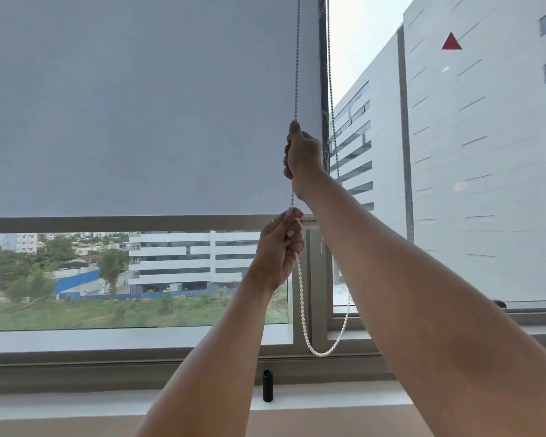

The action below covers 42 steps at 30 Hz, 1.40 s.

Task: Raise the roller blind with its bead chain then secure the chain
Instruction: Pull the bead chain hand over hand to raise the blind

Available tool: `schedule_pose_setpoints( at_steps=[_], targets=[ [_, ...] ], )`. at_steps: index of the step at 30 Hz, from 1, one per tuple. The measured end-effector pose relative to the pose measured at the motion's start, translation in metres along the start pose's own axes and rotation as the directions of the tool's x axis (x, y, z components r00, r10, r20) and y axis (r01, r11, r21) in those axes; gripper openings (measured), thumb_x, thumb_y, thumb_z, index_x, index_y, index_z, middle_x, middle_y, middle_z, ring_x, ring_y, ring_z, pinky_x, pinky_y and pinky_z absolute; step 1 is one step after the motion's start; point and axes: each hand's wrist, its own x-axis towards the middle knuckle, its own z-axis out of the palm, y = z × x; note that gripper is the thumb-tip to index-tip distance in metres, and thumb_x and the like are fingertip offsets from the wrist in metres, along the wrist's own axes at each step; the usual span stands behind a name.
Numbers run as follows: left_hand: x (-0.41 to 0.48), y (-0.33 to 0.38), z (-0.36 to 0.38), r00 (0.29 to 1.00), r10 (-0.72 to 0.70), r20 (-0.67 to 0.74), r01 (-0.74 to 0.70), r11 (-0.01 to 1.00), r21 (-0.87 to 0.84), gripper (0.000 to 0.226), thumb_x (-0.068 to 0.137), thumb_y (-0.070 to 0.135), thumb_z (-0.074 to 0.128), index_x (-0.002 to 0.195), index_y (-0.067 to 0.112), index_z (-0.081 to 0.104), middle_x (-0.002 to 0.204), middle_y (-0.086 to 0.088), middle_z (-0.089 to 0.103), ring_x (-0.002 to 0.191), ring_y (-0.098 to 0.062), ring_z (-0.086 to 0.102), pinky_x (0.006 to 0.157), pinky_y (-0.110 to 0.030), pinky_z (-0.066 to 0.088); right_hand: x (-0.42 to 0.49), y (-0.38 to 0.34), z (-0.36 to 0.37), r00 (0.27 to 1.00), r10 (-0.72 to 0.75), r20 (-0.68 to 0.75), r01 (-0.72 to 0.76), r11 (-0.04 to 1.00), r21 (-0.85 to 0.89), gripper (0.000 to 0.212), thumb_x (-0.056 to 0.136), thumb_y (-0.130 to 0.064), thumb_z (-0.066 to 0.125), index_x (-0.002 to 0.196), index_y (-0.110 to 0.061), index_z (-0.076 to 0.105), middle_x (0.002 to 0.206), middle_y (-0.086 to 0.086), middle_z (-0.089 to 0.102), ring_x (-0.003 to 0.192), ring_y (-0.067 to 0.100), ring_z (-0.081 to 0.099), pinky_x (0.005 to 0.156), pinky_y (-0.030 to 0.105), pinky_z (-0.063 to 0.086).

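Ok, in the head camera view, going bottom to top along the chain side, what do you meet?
Small black cylinder on the sill → hanging loop of white bead chain → left hand → grey blind's bottom rail → right hand.

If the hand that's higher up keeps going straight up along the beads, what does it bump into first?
Nothing that the picture shows. The right hand grips the bead chain, which runs straight up past the picture's top edge in front of the grey blind. Whatever is above is out of view.

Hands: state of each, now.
Left hand: closed on the bead chain, lower grip.
Right hand: closed on the same chain, higher up.
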Motion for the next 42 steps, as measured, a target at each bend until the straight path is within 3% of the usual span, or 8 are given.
schedule_pose_setpoints(
  at_steps=[16,19,21,25,30,34,38,42],
  targets=[
    [-0.013,0.002,-0.014,0.979,-0.166,0.116,0.158,0.985,0.074,0.041,0.096,0.018,0.037,0.066,0.017,0.066,0.049,0.006,0.049,0.041,-0.003,0.042,0.042,-0.015,0.033,-0.019,0.014,-0.006,0.984,-0.176,-0.012,0.174,0.977,-0.123,0.049,0.098,-0.036,0.032,0.051,-0.025,0.037,0.05,-0.005,0.036,0.047,0.011,0.032,0.046,0.024,0.022],
    [-0.014,0.007,-0.021,0.968,-0.219,0.121,0.202,0.97,0.134,0.044,0.096,0.021,0.036,0.069,0.018,0.071,0.056,0.005,0.061,0.05,-0.004,0.055,0.053,-0.017,0.045,-0.025,0.019,-0.006,0.981,-0.191,0.007,0.191,0.973,-0.127,0.05,0.098,-0.035,0.031,0.05,-0.02,0.032,0.05,-0.003,0.03,0.048,0.014,0.026,0.048,0.026,0.019],
    [-0.011,0.014,-0.023,0.967,-0.245,0.07,0.232,0.959,0.161,0.044,0.097,0.03,0.033,0.079,0.017,0.071,0.068,0.003,0.069,0.066,-0.008,0.064,0.071,-0.024,0.048,-0.028,0.019,-0.004,0.981,-0.191,0.013,0.191,0.976,-0.107,0.05,0.098,-0.034,0.032,0.051,-0.019,0.029,0.051,-0.001,0.026,0.049,0.015,0.023,0.05,0.03,0.017],
    [0.008,0.041,-0.018,0.986,-0.158,-0.057,0.163,0.982,0.091,0.052,0.097,0.045,0.023,0.105,0.007,0.058,0.099,-0.008,0.063,0.095,-0.017,0.059,0.092,-0.03,0.044,-0.037,0.031,-0.005,0.981,-0.189,0.036,0.191,0.975,-0.112,0.05,0.098,-0.032,0.034,0.05,-0.019,0.03,0.047,-0.003,0.028,0.046,0.013,0.025,0.05,0.028,0.021],
    [0.035,0.08,0.009,0.992,-0.077,-0.102,0.091,0.986,0.141,0.044,0.098,0.039,0.03,0.1,0.006,0.059,0.09,-0.008,0.067,0.087,-0.018,0.063,0.072,-0.023,0.054,-0.05,0.062,-0.016,0.984,-0.164,0.068,0.171,0.977,-0.129,0.048,0.098,-0.031,0.034,0.052,-0.024,0.046,0.033,-0.014,0.046,0.035,-0.002,0.041,0.037,0.007,0.029],
    [0.049,0.095,0.032,0.989,-0.084,-0.124,0.114,0.959,0.258,0.037,0.097,0.038,0.036,0.098,0.008,0.058,0.094,-0.007,0.066,0.083,-0.016,0.067,0.072,-0.024,0.054,-0.064,0.08,-0.016,0.986,-0.121,0.111,0.13,0.989,-0.075,0.05,0.098,-0.03,0.034,0.049,-0.022,0.034,0.035,-0.012,0.033,0.043,0.008,0.027,0.046,0.025,0.022],
    [0.055,0.098,0.051,0.991,-0.053,-0.12,0.091,0.936,0.339,0.037,0.096,0.037,0.037,0.107,0.01,0.06,0.081,0.001,0.064,0.072,-0.01,0.063,0.063,-0.022,0.05,-0.079,0.095,-0.017,0.984,-0.092,0.15,0.103,0.992,-0.069,0.048,0.098,-0.032,0.033,0.052,-0.02,0.027,0.043,-0.01,0.024,0.04,0.006,0.019,0.04,0.02,0.017],
    [0.054,0.093,0.058,0.985,-0.025,-0.169,0.084,0.93,0.357,0.032,0.097,0.034,0.038,0.087,0.013,0.059,0.06,0.005,0.045,0.049,-0.006,0.039,0.047,-0.017,0.029,-0.091,0.107,-0.025,0.981,-0.072,0.179,0.09,0.991,-0.094,0.047,0.098,-0.032,0.033,0.054,-0.018,0.027,0.047,-0.003,0.023,0.044,0.011,0.019,0.044,0.025,0.017]
  ],
)
